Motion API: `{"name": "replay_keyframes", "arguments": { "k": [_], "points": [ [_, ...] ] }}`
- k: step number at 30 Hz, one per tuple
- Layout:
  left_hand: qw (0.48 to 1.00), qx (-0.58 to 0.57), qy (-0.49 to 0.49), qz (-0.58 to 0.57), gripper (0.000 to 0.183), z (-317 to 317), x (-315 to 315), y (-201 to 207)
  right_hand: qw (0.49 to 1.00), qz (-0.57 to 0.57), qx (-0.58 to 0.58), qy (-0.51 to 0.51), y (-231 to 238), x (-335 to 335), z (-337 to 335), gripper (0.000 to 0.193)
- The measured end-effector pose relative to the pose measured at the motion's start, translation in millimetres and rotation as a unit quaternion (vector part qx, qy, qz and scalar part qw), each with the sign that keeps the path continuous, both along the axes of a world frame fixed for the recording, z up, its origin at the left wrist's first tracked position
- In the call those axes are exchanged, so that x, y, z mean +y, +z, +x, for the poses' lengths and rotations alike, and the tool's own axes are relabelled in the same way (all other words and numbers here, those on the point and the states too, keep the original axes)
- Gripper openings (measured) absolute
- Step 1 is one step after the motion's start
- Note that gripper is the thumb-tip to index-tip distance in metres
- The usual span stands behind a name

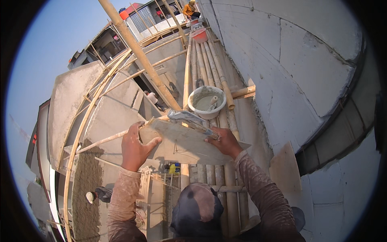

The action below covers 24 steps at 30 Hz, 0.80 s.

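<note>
I hold a flat wooden board (185, 143) out before me. At its left end, my left hand (137, 147) grips the edge, thumb on the near face and fingers behind. My right hand (226, 142) closes on the board's upper right part, its thumb on the face. Along the far edge lies a long grey tool (189, 118) with a pale end that reaches my right hand; its exact kind is unclear. Past the board, a white bucket (193, 92) holds wet grey mortar, and a trowel-like tool with a rounded handle (214, 99) rests in it.
Bamboo poles (201, 64) form the narrow platform, and an upright bamboo pole (141, 52) stands at left. A grey block wall (258, 72) runs along the right. Farther off are a red bucket (199, 35) and a person in orange (189, 10). People are visible far below at left.
</note>
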<state>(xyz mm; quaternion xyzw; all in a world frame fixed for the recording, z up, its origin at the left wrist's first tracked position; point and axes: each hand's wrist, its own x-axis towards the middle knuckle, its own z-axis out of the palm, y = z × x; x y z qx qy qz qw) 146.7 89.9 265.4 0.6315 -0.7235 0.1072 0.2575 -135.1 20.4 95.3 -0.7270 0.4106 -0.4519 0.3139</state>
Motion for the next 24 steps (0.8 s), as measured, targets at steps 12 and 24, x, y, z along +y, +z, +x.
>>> {"name": "replay_keyframes", "arguments": {
  "k": [12, 24],
  "points": [
    [0.989, -0.027, 0.126, 0.067, 0.072, 71, -88, -35, 0.977, -0.087, 0.126, -0.147, -106, 57, -36, 0.028],
    [0.990, -0.066, 0.117, 0.034, 0.070, 38, -98, -33, 0.906, 0.184, 0.372, -0.082, -240, 114, -48, 0.040]
  ]
}}
